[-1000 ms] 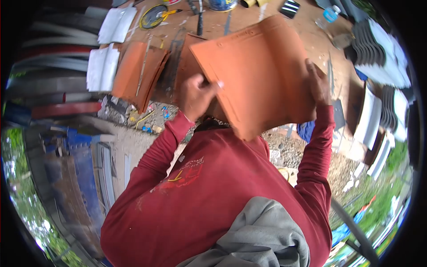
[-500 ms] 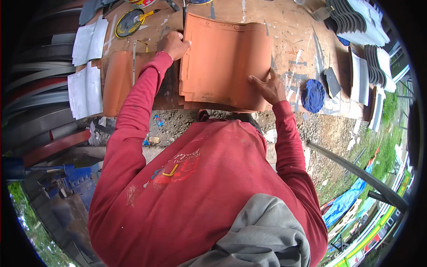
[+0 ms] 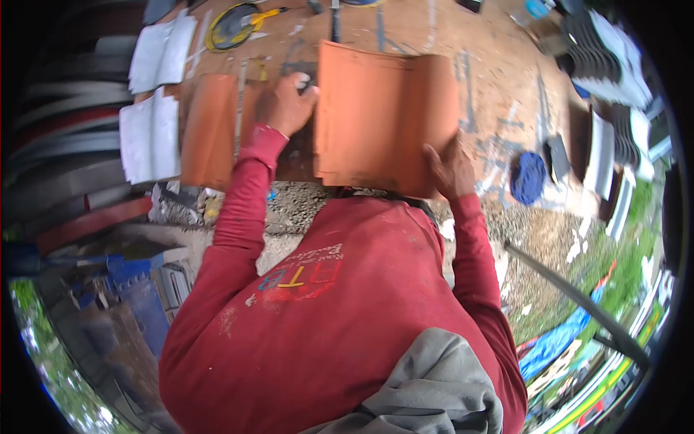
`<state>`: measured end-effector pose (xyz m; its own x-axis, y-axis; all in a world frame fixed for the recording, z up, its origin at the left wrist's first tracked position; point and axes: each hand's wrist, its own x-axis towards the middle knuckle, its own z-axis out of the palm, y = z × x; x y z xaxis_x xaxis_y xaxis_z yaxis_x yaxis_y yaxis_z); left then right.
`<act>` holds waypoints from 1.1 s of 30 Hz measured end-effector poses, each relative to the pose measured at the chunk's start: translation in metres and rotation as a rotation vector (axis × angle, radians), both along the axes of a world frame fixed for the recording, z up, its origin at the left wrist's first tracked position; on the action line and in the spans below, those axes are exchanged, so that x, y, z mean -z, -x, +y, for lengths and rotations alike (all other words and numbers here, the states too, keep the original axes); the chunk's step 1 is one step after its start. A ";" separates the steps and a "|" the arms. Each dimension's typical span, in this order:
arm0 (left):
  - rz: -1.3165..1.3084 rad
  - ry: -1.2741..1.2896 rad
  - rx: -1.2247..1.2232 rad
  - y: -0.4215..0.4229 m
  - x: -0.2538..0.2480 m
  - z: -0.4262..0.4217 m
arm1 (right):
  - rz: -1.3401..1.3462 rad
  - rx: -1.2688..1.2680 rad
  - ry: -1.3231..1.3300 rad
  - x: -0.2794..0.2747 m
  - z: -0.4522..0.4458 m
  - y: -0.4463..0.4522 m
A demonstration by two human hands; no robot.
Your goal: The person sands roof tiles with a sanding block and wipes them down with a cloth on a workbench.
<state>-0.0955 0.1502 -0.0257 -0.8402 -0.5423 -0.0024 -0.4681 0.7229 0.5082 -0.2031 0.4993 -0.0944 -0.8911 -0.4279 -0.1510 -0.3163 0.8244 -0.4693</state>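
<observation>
A curved orange roof tile [image 3: 383,119] lies in front of me at the near edge of the table. My right hand [image 3: 452,170] grips its lower right edge, thumb on top and fingers around the side. Just off the tile's left edge is my left hand [image 3: 288,105], its fingers curled together. A small dark thing shows at those fingertips, too blurred to name. Beside my left forearm rests another orange tile [image 3: 206,130], with a thin pale strip [image 3: 240,108] along its right side.
Pale grey tiles [image 3: 150,137] line the left edge. A yellow-handled brush [image 3: 267,16] lies across a paint-stained lid [image 3: 231,29]. To the right are a crumpled blue cloth [image 3: 528,177], a dark flat block [image 3: 557,158] and stacked grey tiles [image 3: 596,69]. A pole [image 3: 578,300] slants below the table.
My left hand has come away from the tile's upper left edge and now curls beside it. My right hand keeps its hold at the lower right. The whole view has shifted slightly.
</observation>
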 end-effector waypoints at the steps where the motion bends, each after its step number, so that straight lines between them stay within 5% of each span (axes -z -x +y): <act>1: 0.179 -0.114 -0.045 -0.011 0.033 -0.005 | -0.009 -0.002 0.019 -0.003 -0.002 -0.002; 5: 0.629 -0.708 -0.018 -0.053 -0.023 0.049 | 0.041 0.015 0.108 0.015 0.000 -0.006; 7: 0.746 -0.511 0.209 -0.078 -0.088 0.064 | 0.066 0.040 0.080 0.021 -0.008 -0.007; 9: 1.186 -0.356 0.233 -0.083 -0.131 0.076 | 0.014 0.095 0.027 0.017 -0.013 -0.008; 11: 1.341 -0.463 0.462 -0.091 -0.165 0.081 | -0.015 0.060 0.062 0.012 -0.015 -0.006; 18: 1.358 -0.909 0.875 -0.085 -0.189 0.093 | -0.019 0.045 0.122 0.005 -0.015 -0.003; 33: 1.303 -1.295 1.093 -0.072 -0.190 0.121 | -0.075 0.128 0.246 0.001 -0.018 -0.013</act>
<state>-0.0232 0.2710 0.1647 -0.5646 -0.1308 0.8149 0.7290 -0.5420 0.4181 -0.1897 0.4808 -0.0950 -0.9303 -0.3450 -0.1246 -0.1739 0.7140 -0.6782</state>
